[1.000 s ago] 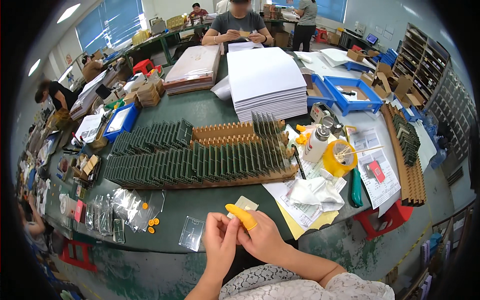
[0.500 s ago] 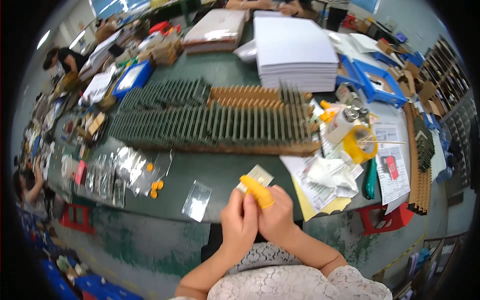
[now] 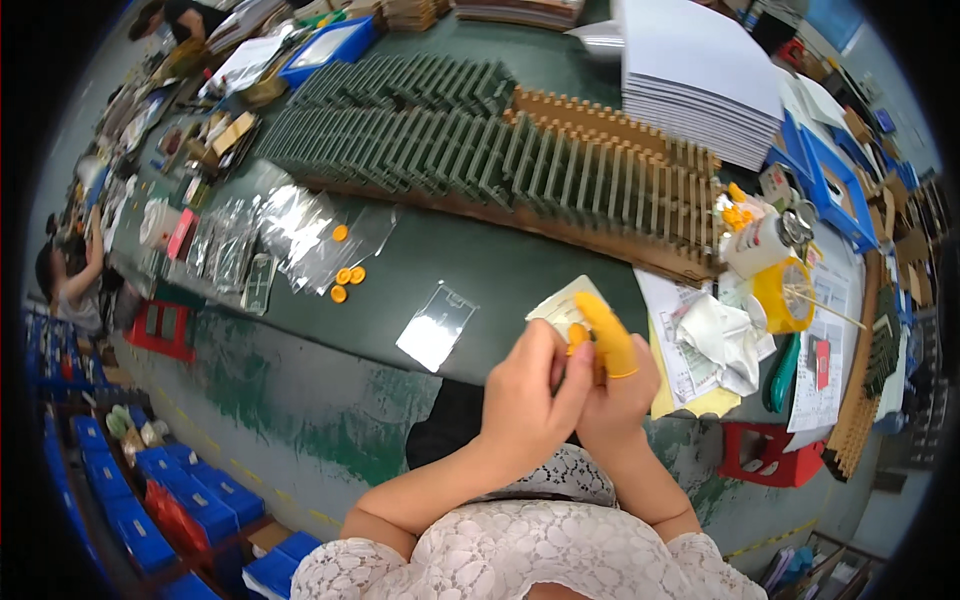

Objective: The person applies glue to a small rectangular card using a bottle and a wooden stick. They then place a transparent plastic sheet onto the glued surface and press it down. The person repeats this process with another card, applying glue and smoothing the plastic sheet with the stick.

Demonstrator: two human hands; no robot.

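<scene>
A yellow finger cot [image 3: 610, 345] covers one outstretched finger of my right hand [image 3: 622, 400], whose other fingers are curled and partly hidden. My left hand [image 3: 525, 400] presses against it, its thumb and fingers pinched on a small yellow piece [image 3: 577, 337] that looks like a rolled finger cot. Just beyond both hands lies a pale, cream-coloured flat card [image 3: 558, 298] on the green table. To their left rests a clear, shiny rectangular sheet [image 3: 437, 327]. Several rolled orange-yellow finger cots [image 3: 340, 293] lie farther left, near a clear plastic bag [image 3: 305, 235].
Dark green boards [image 3: 430, 150] stand in rows in a brown slotted rack [image 3: 660, 262] across the table. At right are crumpled white tissue [image 3: 718, 335], a yellow tape roll [image 3: 783, 295], a white bottle [image 3: 755, 248] and a green-handled tool [image 3: 783, 372]. A tall white paper stack [image 3: 700, 80] stands behind.
The view has tipped downward and turned, so the table sits higher and tilted. My hands remain together, and a small yellow piece now shows between the left fingers.
</scene>
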